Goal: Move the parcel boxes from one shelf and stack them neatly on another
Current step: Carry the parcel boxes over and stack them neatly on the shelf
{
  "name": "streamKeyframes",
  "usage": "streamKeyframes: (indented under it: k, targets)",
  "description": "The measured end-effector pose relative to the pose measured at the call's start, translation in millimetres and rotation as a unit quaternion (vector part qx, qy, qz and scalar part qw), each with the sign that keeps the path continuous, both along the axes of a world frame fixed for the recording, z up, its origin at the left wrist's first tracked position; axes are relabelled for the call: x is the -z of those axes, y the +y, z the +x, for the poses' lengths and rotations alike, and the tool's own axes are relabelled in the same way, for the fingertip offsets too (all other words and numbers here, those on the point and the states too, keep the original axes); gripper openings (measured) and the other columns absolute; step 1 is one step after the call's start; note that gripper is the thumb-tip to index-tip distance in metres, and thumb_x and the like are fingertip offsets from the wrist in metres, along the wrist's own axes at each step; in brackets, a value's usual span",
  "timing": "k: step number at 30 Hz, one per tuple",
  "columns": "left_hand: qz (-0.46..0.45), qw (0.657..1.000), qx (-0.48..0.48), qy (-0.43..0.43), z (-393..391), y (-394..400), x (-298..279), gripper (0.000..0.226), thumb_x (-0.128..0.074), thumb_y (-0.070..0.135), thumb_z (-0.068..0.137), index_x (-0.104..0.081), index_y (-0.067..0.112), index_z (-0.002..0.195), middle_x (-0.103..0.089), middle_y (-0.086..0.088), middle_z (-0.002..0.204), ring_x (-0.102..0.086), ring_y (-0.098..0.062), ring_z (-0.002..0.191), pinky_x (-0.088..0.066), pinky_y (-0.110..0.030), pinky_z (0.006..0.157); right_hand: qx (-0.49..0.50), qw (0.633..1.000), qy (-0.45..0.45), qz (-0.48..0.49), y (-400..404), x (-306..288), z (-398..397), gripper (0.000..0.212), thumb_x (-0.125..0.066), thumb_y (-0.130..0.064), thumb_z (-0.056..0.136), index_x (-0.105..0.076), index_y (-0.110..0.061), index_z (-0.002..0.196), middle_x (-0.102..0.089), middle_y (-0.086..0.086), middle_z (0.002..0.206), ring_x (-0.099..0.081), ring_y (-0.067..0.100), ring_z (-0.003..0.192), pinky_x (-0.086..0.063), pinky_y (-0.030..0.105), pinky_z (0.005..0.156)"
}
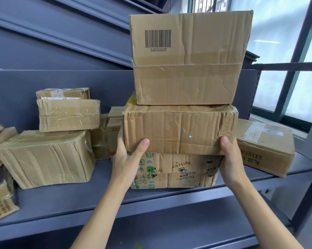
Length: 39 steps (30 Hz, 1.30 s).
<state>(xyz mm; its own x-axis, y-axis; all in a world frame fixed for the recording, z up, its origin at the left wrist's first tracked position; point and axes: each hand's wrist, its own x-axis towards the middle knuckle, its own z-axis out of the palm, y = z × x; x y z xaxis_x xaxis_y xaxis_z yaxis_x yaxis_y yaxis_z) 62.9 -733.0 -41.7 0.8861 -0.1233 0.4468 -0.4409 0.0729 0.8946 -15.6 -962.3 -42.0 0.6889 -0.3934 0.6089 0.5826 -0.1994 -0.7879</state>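
Three parcel boxes stand stacked in the middle of the grey shelf (65,203). The lowest is a printed box (175,169) with green and blue icons. On it lies a creased, taped brown box (178,128). On top sits a larger box with a barcode (189,56). My left hand (128,162) grips the left end of the middle box, thumb on its front face. My right hand (230,159) grips its right end the same way. The other fingers of both hands are hidden behind the box.
A taped box (45,157) with a smaller box (69,115) on top stands to the left. Several more parcels crowd the far left edge. Small boxes (106,135) sit behind the stack. Another labelled box (264,144) lies at the right, near a window. A lower shelf shows below.
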Motion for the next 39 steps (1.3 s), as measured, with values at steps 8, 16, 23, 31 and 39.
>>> streamKeyframes:
  k: [8, 16, 23, 31, 39]
  targets:
    - [-0.006, 0.999, -0.038, -0.003, -19.7, 35.2, -10.9, 0.097, -0.064, 0.084, 0.047, -0.035, 0.048, 0.133, -0.057, 0.025, 0.122, -0.054, -0.001, 0.115, -0.042, -0.038, 0.103, -0.074, 0.997, -0.01, 0.024, 26.7, -6.5, 5.5, 0.085, -0.062, -0.07, 0.068, -0.045, -0.022, 0.136, -0.056, -0.005, 0.133, -0.048, 0.015, 0.128, -0.031, 0.048, 0.112]
    - [-0.01, 0.982, -0.189, 0.023, -94.6, 95.5, -0.3, 0.092, -0.065, 0.082, 0.051, -0.036, 0.051, 0.132, -0.057, 0.021, 0.126, -0.052, -0.008, 0.12, -0.04, -0.045, 0.105, -0.223, 0.974, 0.01, 0.039, 82.6, -1.0, 4.4, 0.07, -0.066, -0.071, 0.064, -0.053, -0.034, 0.121, -0.063, -0.015, 0.121, -0.054, 0.008, 0.12, -0.04, 0.036, 0.106]
    - [-0.008, 0.946, -0.322, 0.027, -165.3, 163.5, 2.5, 0.097, -0.064, 0.082, 0.05, -0.034, 0.048, 0.135, -0.06, 0.025, 0.118, -0.056, -0.003, 0.113, -0.043, -0.043, 0.103, -0.359, 0.932, 0.048, 0.034, 164.7, 5.8, -7.2, 0.099, -0.068, -0.075, 0.058, -0.042, -0.022, 0.138, -0.059, -0.008, 0.131, -0.054, 0.012, 0.123, -0.04, 0.042, 0.107]
    - [-0.01, 0.894, -0.447, 0.043, -234.5, 247.2, 9.8, 0.087, -0.065, 0.071, 0.057, -0.034, 0.047, 0.135, -0.062, 0.024, 0.115, -0.058, -0.005, 0.111, -0.045, -0.043, 0.101, -0.475, 0.876, 0.08, 0.023, 278.1, 17.6, -18.8, 0.104, -0.067, -0.077, 0.058, -0.041, -0.019, 0.14, -0.058, -0.004, 0.132, -0.053, 0.014, 0.124, -0.036, 0.048, 0.109]
    - [-0.02, 0.83, -0.555, 0.048, -291.9, 355.8, 32.5, 0.08, -0.065, 0.068, 0.057, -0.039, 0.048, 0.13, -0.063, 0.027, 0.11, -0.061, -0.002, 0.105, -0.047, -0.044, 0.097, -0.568, 0.816, 0.105, 0.018, 419.9, 36.3, -36.8, 0.104, -0.069, -0.077, 0.055, -0.042, -0.02, 0.138, -0.062, -0.003, 0.127, -0.058, 0.016, 0.118, -0.049, 0.035, 0.098]
